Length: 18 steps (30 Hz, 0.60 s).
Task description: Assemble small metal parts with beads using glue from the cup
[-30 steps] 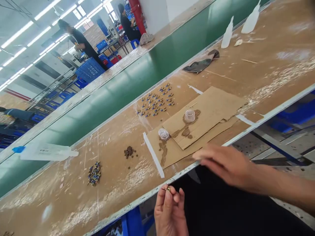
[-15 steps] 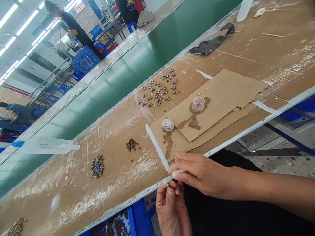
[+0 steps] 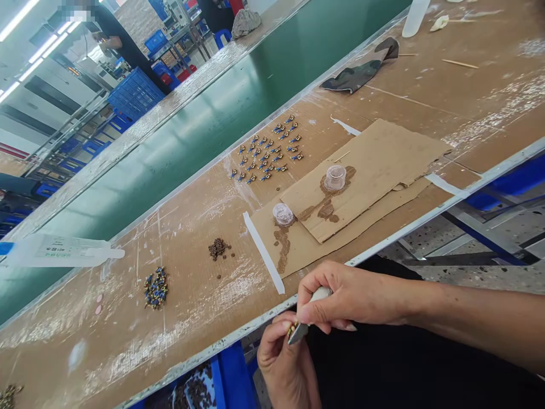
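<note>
My left hand (image 3: 283, 363) is below the bench edge, fingers pinched on a tiny brass-coloured part (image 3: 292, 328). My right hand (image 3: 340, 298) grips a small tool with a white handle (image 3: 318, 294); its dark metal tip (image 3: 297, 334) touches the part. On the bench lie a pile of small brown pieces (image 3: 218, 248), a heap of blue-and-brass parts (image 3: 155, 287), and rows of several blue-and-brass parts (image 3: 266, 153). Two small clear cups (image 3: 283, 213) (image 3: 335, 177) stand on stained cardboard (image 3: 374, 170).
A green conveyor belt (image 3: 204, 142) runs behind the bench. A white tube (image 3: 59, 251) lies at the left, a dark rag (image 3: 360, 71) and a white bottle (image 3: 414, 17) at the back. Another person stands far off at the top left, near blue crates (image 3: 134, 94).
My right hand came in from the right, closed on the white-handled tool and brought its tip down onto the part in my left hand. The view tilted slightly downward.
</note>
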Each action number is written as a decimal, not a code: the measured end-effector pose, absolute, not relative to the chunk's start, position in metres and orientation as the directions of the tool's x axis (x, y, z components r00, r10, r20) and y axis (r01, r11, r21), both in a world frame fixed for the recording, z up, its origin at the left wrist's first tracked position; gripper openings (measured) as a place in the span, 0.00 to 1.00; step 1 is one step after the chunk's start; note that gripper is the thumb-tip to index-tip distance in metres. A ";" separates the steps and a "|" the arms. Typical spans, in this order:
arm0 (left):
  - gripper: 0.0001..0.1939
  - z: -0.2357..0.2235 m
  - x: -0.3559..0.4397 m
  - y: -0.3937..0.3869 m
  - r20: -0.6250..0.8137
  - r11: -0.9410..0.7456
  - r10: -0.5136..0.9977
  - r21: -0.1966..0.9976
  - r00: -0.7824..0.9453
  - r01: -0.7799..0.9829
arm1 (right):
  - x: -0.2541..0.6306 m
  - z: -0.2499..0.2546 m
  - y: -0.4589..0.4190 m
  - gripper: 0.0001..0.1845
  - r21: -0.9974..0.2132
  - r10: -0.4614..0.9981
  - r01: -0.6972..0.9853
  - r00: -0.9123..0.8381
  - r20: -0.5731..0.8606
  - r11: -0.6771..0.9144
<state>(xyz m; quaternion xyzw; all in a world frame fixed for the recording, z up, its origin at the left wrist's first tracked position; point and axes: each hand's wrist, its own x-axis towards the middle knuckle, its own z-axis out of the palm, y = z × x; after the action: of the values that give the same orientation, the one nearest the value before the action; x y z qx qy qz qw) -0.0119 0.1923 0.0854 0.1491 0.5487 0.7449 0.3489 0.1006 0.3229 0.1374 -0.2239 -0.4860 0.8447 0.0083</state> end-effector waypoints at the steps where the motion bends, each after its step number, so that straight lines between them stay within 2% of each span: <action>1: 0.09 0.085 -0.012 0.192 -0.154 -0.156 0.684 0.924 -0.713 -0.350 | 0.100 0.138 0.323 0.20 -0.823 0.226 0.210 -0.899 -0.375 -0.528; 12: 0.08 0.086 -0.013 0.192 -0.119 -0.160 0.731 0.928 -0.672 -0.337 | 0.099 0.137 0.325 0.18 -0.816 0.215 0.246 -0.888 -0.406 -0.524; 18: 0.09 0.086 -0.010 0.194 -0.140 -0.155 0.691 0.929 -0.709 -0.335 | 0.098 0.136 0.325 0.18 -0.804 0.208 0.245 -0.888 -0.410 -0.542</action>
<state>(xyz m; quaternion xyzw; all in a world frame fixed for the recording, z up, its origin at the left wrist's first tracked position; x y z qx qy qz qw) -0.0100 0.1942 0.0863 0.1616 0.5504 0.7427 0.3454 0.0981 0.3251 0.1362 -0.2362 -0.4786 0.8456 -0.0109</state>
